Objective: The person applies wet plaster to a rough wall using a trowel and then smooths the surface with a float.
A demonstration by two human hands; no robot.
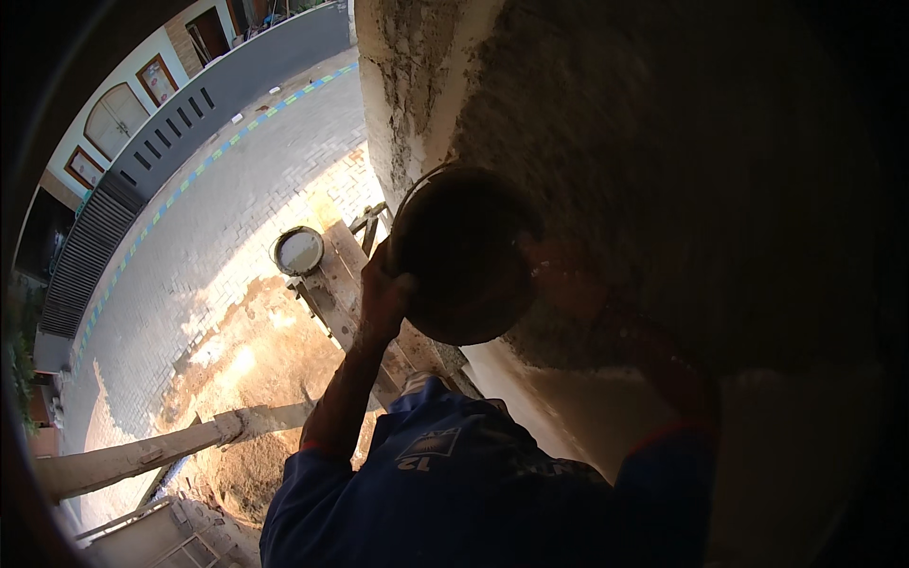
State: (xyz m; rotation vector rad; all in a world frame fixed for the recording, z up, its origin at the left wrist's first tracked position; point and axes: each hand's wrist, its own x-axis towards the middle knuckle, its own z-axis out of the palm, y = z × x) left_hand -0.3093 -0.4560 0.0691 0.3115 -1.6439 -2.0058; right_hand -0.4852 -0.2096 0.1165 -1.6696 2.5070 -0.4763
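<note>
A dark round bucket [464, 260] is held up in front of me, its mouth facing me and its inside too dark to make out. My left hand [386, 292] grips the bucket's left rim, with the thumb showing on the near side. At the right side of the bucket, in deep shade, my right hand [568, 275] is against the rim; its fingers are hard to make out. A thin handle [417, 189] arcs over the bucket's upper left edge. Just beyond the bucket stands a rough plastered wall [587, 114], mostly in shadow.
Wooden planks [346, 256] of a scaffold run below me. A second bucket [299, 251] with grey contents stands on their left side. A pole [180, 450] crosses at lower left, above a sand heap [256, 369]. Farther down lie a paved street [246, 161] and a grey boundary wall [256, 71].
</note>
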